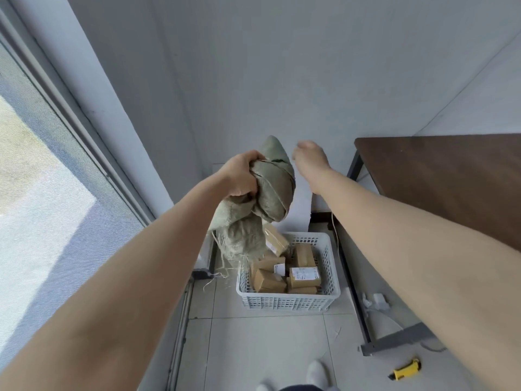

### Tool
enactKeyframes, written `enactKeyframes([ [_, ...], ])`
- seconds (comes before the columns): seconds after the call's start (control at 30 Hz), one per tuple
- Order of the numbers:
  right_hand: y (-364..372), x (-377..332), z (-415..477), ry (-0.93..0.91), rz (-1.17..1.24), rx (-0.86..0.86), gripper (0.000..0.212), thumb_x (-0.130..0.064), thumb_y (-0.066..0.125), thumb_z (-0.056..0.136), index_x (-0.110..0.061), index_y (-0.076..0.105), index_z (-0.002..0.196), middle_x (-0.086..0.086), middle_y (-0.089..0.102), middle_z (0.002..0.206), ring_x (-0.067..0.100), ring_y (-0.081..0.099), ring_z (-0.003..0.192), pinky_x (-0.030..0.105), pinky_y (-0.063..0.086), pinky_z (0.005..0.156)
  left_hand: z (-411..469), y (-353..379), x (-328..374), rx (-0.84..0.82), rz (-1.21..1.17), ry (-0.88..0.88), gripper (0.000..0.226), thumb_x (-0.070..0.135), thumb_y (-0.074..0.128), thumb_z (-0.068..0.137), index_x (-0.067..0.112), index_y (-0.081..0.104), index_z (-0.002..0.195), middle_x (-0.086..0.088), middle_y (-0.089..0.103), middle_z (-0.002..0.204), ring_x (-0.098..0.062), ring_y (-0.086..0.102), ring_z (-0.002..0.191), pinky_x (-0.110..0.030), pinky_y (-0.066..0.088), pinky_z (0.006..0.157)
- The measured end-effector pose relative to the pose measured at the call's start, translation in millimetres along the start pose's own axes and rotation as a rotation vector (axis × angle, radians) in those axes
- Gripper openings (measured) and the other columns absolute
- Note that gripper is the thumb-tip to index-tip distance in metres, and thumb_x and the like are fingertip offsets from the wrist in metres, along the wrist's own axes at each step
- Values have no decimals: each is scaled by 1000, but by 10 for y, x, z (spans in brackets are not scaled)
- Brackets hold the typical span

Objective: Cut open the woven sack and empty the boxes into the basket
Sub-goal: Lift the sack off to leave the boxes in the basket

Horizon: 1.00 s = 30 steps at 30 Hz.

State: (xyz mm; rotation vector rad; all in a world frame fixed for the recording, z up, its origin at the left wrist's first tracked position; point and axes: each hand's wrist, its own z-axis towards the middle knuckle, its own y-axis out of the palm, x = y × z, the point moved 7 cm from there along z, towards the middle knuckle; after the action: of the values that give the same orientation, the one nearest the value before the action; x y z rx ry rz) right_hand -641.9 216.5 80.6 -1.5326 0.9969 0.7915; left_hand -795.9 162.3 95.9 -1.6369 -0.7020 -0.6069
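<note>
My left hand [242,176] is clamped on a bunched fold of the sack [275,190], held up at frame centre. My right hand [308,155] is at 3 o'clock of the sack's top, just beside it and motion-blurred. I can't tell if its fingers are curled or touching the weave.

The sack's long axis runs near vertical. Its closed corner points to 12 and its frayed mouth hangs toward 6-7, threads trailing over the basket's [287,303] far-left corner. One box [275,240] sits tilted at the mouth, above the rim; I can't tell whether it still touches the sack. More boxes [305,276] are heaped in the basket, which is on the floor [253,348] at 6 o'clock of the hands.

The table [439,179] edge is at 3, its leg close to the basket's right side. The window [42,193] is at 9 and the wall [282,66] at 12. Bare floor lies near me at 6. The knife [406,369] lies at 4-5 of the basket, well apart. My shoes [317,371] are cut off at the bottom, and the labels are unreadable.
</note>
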Motion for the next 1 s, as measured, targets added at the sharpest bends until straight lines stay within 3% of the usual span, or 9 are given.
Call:
enactKeyframes([
  [0.1, 239, -40, -203, 126, 116, -377, 50, -57, 61, 81, -19, 65, 114, 4, 70, 107, 22, 66, 95, 31, 52, 77, 8, -21, 132, 86, -128, 82, 78, -14, 56, 68, 25, 38, 133, -10, 62, 95, -24, 61, 78, -28, 52, 56],
  [0.17, 305, 9, -241, 191, 181, -531, 53, -60, 63, 78, -20, 67, 111, 5, 73, 103, 24, 69, 95, 42, 54, 86, 6, -76, 148, 193, -306, 138, 76, -13, 54, 72, 22, 31, 136, -9, 61, 106, -22, 63, 86, -27, 52, 66],
  [0.23, 300, 4, -220, 204, 342, -530, 30, -42, 62, 84, -16, 68, 98, 7, 71, 92, 24, 67, 85, 39, 52, 83, 10, -69, 131, 253, -415, 154, 71, -7, 58, 75, 21, 33, 136, -3, 55, 117, -20, 61, 99, -27, 50, 79],
  [0.33, 257, 69, -136, 247, 492, -373, 8, -18, 64, 72, -14, 64, 80, 8, 63, 77, 23, 61, 68, 33, 50, 72, 10, 80, 69, 155, -401, 83, 62, -2, 62, 71, 17, 49, 129, -4, 60, 107, -22, 60, 98, -30, 49, 79],
  [0.43, 194, 157, -101, 289, 611, -267, 12, -12, 58, 61, -13, 58, 73, 8, 57, 74, 24, 57, 67, 35, 49, 71, -7, 182, -135, -112, -670, -37, 58, 8, 71, 73, 22, 52, 126, -8, 65, 110, -26, 64, 100, -37, 54, 82],
  [0.53, 235, 165, -189, 320, 788, -291, 12, -10, 46, 77, -10, 58, 77, 12, 61, 77, 27, 60, 73, 37, 51, 79, 16, 214, -288, -273, -869, -49, 78, 18, 81, 70, 18, 41, 137, -16, 55, 133, -32, 58, 118, -50, 48, 98],
  [0.67, 400, 138, -260, 383, 928, -345, 41, -24, 32, 95, -5, 65, 108, 19, 68, 103, 34, 63, 97, 43, 52, 82, 76, 112, -233, -75, -978, -36, 92, 19, 89, 57, 16, 42, 136, -19, 56, 131, -34, 60, 116, -54, 50, 94],
  [0.87, 213, 134, -196, 380, 393, -118, 23, -28, 51, 91, -13, 58, 107, 7, 57, 113, 27, 55, 102, 45, 47, 89, -14, -182, -312, 381, -669, -115, 73, 12, 88, 54, 18, 49, 116, -3, 62, 106, -18, 65, 90, -29, 56, 74],
  [1.0, 438, -120, -343, 252, 239, -453, 49, -58, 62, 79, -21, 64, 112, 8, 68, 110, 30, 66, 100, 48, 51, 91, -40, -137, -229, 367, -381, -146, 91, 20, 87, 50, 24, 40, 127, -8, 52, 122, -25, 58, 105, -41, 54, 88],
])
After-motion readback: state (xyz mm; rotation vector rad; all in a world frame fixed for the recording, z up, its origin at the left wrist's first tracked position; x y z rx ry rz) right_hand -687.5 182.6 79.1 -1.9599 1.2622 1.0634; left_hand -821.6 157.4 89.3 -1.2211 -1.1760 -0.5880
